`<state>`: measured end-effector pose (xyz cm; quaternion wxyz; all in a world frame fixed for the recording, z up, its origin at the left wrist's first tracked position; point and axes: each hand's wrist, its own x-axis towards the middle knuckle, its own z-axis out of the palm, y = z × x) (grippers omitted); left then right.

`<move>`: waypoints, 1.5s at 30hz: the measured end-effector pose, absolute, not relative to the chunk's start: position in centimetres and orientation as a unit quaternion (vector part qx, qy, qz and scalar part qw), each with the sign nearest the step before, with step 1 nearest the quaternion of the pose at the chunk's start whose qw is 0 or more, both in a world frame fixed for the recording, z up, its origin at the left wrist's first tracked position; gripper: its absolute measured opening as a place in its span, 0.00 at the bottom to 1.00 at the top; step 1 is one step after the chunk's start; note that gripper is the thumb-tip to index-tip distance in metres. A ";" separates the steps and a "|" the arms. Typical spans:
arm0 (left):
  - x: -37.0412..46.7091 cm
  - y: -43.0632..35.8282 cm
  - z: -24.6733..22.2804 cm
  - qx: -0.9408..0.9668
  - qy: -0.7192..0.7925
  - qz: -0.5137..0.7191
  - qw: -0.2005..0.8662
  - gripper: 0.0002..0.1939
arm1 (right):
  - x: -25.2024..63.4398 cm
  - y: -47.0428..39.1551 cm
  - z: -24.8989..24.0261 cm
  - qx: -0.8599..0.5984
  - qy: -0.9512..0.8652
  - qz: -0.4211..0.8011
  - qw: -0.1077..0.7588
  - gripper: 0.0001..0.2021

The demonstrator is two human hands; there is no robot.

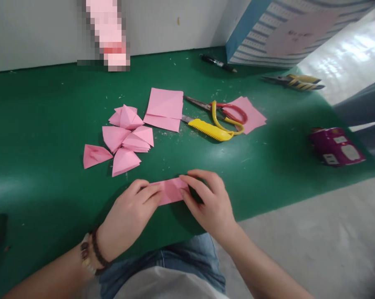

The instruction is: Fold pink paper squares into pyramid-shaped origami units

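Observation:
A folded strip of pink paper (172, 191) lies at the near side of the green table, between my two hands. My left hand (132, 211) pinches its left end, fingers curled over the paper. At the other end, my right hand (208, 199) grips the strip between thumb and fingers. Just beyond are several folded pink paper pieces (115, 138), shaped like cones or petals. Square pink sheets (165, 103) sit stacked behind them, and more pink sheets (252, 116) lie partly under the scissors (214, 107). A yellow box cutter (210, 129) rests beside the scissors.
Toward the back of the green table (50, 104) lie a black pen (217, 63) and yellow-handled pliers (295, 82). A striped box (268, 35) stands at the back right. A purple packet (337, 146) sits near the right edge. Part of a person's dark clothing (363, 104) shows beyond it.

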<state>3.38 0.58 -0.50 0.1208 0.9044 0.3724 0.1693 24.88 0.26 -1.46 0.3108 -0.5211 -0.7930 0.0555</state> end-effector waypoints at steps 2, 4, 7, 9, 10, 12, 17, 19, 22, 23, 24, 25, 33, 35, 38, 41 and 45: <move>3.4 0.7 -0.5 0.903 0.371 0.178 0.124 0.10 | 24.4 -0.5 -0.9 -0.530 -0.789 0.004 0.312 0.04; 3.4 0.7 -0.5 0.900 0.372 0.189 0.127 0.09 | 23.5 -1.4 -0.5 -0.518 -0.803 0.012 0.294 0.02; 3.5 0.8 -0.5 0.897 0.373 0.198 0.131 0.09 | 22.0 -2.2 -0.6 -0.503 -0.822 0.063 0.258 0.03; 3.5 0.8 -0.5 0.897 0.373 0.196 0.136 0.10 | 21.4 -2.2 -0.8 -0.501 -0.825 0.082 0.249 0.05; 3.4 0.8 -0.5 0.897 0.372 0.194 0.140 0.10 | 21.2 -2.2 -0.9 -0.501 -0.825 0.090 0.245 0.06; 3.4 0.8 -0.4 0.898 0.370 0.186 0.150 0.10 | 21.1 -1.9 -0.9 -0.502 -0.824 0.106 0.240 0.07; 3.2 0.7 -0.5 0.893 0.377 0.180 0.169 0.10 | 21.2 -1.5 -0.9 -0.491 -0.837 0.103 0.220 0.09; 3.3 0.7 -0.5 0.890 0.381 0.179 0.174 0.10 | 21.4 -1.4 -1.1 -0.490 -0.842 0.090 0.209 0.10; 3.4 0.7 -0.4 0.888 0.383 0.185 0.177 0.10 | 21.8 -1.4 -1.4 -0.496 -0.842 0.076 0.197 0.10; 3.4 0.7 -0.3 0.887 0.383 0.189 0.175 0.10 | 21.9 -1.4 -1.5 -0.498 -0.842 0.073 0.195 0.10; 3.4 0.7 -0.3 0.887 0.383 0.190 0.173 0.10 | 22.1 -1.4 -1.5 -0.500 -0.841 0.068 0.194 0.10; 3.4 0.7 -0.3 0.888 0.382 0.191 0.171 0.10 | 22.4 -1.4 -1.5 -0.503 -0.840 0.063 0.194 0.09; 3.3 0.8 -0.5 0.891 0.380 0.183 0.169 0.09 | 25.3 -1.4 -1.5 -0.532 -0.823 0.029 0.194 0.09; 3.3 0.8 -0.4 0.894 0.375 0.185 0.163 0.09 | 26.1 -1.4 -1.5 -0.538 -0.819 0.027 0.197 0.09; 3.1 1.1 -0.3 0.904 0.362 0.172 0.149 0.09 | 26.6 -1.7 -1.6 -0.545 -0.811 0.033 0.211 0.08; 2.6 1.8 -0.2 0.915 0.341 0.154 0.148 0.11 | 26.0 -2.0 -1.7 -0.558 -0.794 0.016 0.241 0.07; 1.7 2.8 -0.3 0.928 0.290 0.141 0.185 0.16 | 24.1 -2.4 -2.1 -0.577 -0.785 -0.011 0.226 0.11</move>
